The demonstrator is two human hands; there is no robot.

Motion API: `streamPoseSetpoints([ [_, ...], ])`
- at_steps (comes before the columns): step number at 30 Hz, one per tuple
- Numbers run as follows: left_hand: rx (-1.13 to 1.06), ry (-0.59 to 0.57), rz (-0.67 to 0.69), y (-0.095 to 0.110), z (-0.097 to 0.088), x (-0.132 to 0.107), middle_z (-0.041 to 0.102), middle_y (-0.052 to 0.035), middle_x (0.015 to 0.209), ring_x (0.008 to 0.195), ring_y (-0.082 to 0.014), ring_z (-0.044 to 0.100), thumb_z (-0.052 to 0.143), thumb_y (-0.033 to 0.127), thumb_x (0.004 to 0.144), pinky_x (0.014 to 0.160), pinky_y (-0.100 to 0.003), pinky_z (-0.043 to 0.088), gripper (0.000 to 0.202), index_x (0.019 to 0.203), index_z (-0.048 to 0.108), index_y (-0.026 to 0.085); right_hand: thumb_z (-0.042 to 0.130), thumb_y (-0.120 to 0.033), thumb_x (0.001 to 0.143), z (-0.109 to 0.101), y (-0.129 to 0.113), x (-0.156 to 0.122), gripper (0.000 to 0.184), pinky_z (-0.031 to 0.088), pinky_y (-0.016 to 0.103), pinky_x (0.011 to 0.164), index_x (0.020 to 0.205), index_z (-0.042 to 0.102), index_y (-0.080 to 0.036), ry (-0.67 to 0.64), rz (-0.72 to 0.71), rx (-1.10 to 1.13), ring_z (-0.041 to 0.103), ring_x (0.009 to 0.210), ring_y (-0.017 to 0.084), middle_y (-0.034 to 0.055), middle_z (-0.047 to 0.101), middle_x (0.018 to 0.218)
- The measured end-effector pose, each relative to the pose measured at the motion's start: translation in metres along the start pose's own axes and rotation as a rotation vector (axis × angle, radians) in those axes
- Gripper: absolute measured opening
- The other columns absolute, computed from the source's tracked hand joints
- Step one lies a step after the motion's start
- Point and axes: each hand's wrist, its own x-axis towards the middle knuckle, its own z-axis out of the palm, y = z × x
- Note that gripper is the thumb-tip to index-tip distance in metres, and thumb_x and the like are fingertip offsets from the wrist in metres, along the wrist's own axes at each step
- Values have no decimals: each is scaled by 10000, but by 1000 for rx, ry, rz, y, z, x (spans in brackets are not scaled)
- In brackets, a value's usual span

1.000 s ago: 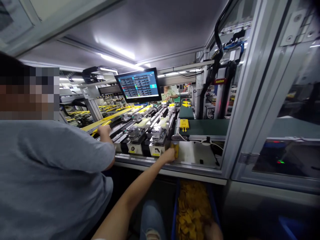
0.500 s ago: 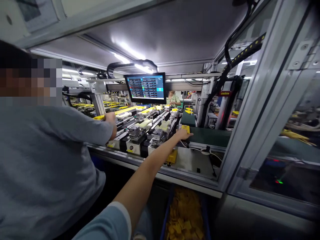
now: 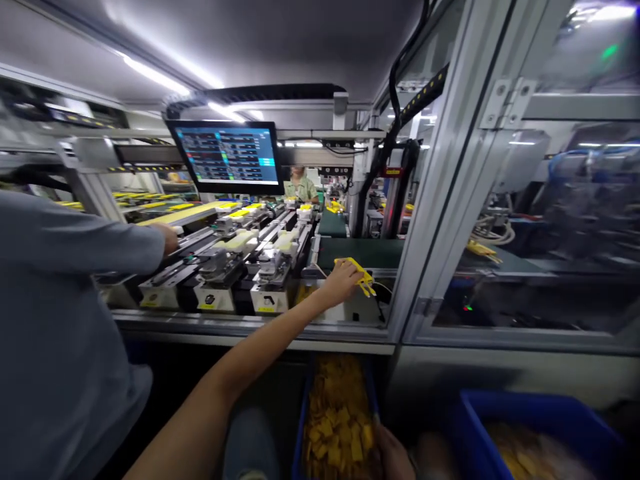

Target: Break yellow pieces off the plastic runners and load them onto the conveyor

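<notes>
My left hand (image 3: pixel 341 283) reaches forward from the lower left and is closed on a flat yellow plastic part (image 3: pixel 361 274). It holds the part just off the near end of the dark green conveyor belt (image 3: pixel 373 252). My right hand (image 3: pixel 393 458) is low at the bottom edge, at the right rim of a blue bin (image 3: pixel 301 427) heaped with several yellow parts. Its fingers are blurred and partly cut off.
A co-worker in a grey shirt (image 3: pixel 55 313) fills the left, one hand (image 3: pixel 167 238) on a yellow rail. Fixtures (image 3: pixel 267 267) sit in rows before a monitor (image 3: pixel 226 156). An aluminium post (image 3: pixel 434 193) and clear panels close the right. A second blue bin (image 3: pixel 537 427) is lower right. Another person (image 3: pixel 301 187) stands far back.
My left hand went from the machine ledge up to the belt, closed on the yellow part there and drew it back off the belt's end. The view swung right and down.
</notes>
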Motion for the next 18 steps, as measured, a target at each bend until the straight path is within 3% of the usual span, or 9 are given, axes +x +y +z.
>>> streamPoseSetpoints([
  [3,-292,265,-110,39,-10,-25,628,-126,1066,1048,-231,531,490,190,881,953,-411,400,263,1117,598,146,717,-634,636,4,-4,0,419,498,316,504,696,698,-220,59,39,198,633,606,226,39,630,606],
  [5,-550,382,-368,70,-14,-48,651,-99,1000,955,-207,578,539,266,879,867,-356,456,209,1042,617,160,723,-626,644,-1,-6,5,420,512,305,544,747,714,-219,100,56,321,631,631,201,40,664,691],
  [6,-704,387,-526,84,-14,-61,661,-82,948,890,-196,597,572,310,866,803,-327,476,203,997,625,164,735,-610,644,-6,-7,8,415,521,298,574,779,725,-218,119,61,385,635,666,193,43,683,750],
  [8,-1064,293,-824,110,-8,-89,675,-51,854,764,-175,619,637,388,818,690,-281,487,257,936,634,160,782,-539,634,-19,-8,10,391,528,272,625,836,742,-207,173,63,496,634,719,172,47,706,839],
  [11,-1523,46,-1128,140,15,-134,701,-46,793,672,-172,643,745,442,698,636,-271,500,393,926,652,134,876,-369,562,-40,-7,9,412,509,223,620,916,746,-204,275,53,569,618,683,129,32,719,837],
  [15,-1679,-245,-1408,180,50,-191,719,-74,793,656,-188,661,829,429,578,562,-254,490,473,890,672,108,898,-302,533,-55,-5,4,519,457,196,553,1014,726,-206,311,19,462,587,622,104,18,718,778],
  [18,-1769,-359,-1457,214,61,-220,720,-92,827,703,-186,665,847,439,546,610,-255,499,497,866,688,94,880,-345,562,-51,-5,-6,436,442,202,551,930,744,-154,294,56,282,600,657,119,60,736,846],
])
